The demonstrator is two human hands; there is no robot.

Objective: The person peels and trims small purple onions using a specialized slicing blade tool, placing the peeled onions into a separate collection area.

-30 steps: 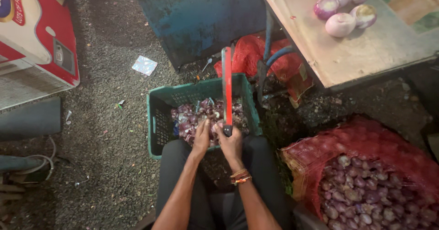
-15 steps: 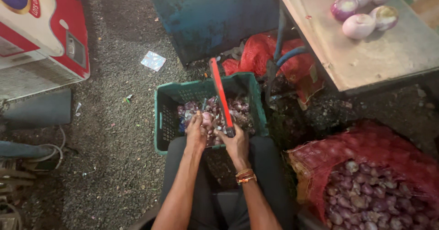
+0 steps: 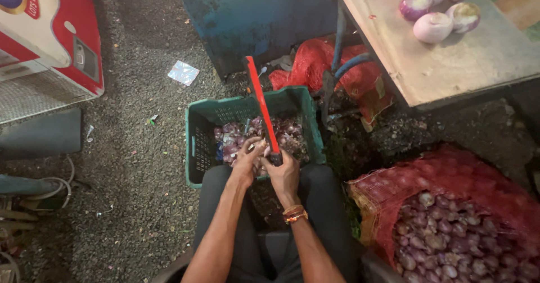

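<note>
My right hand (image 3: 286,173) grips the black handle of a long red-bladed knife (image 3: 260,105), whose blade slants up and to the left over a green plastic crate (image 3: 197,148). My left hand (image 3: 247,159) holds a small onion (image 3: 259,146) against the blade, just left of the handle. The crate sits on the ground in front of my knees and holds several purple onion skins and pieces (image 3: 230,139). A bangle is on my right wrist.
A red mesh sack (image 3: 450,176) full of purple onions lies at the lower right. Peeled onions (image 3: 430,27) rest on a wooden table (image 3: 450,64) at the upper right. A blue metal box (image 3: 253,19) stands behind the crate; a red-and-white cooler (image 3: 45,41) is at the left. The ground is gravel.
The knife blade has tilted from upright to leaning left. My left hand has risen with the onion to the blade. The view has shifted slightly.
</note>
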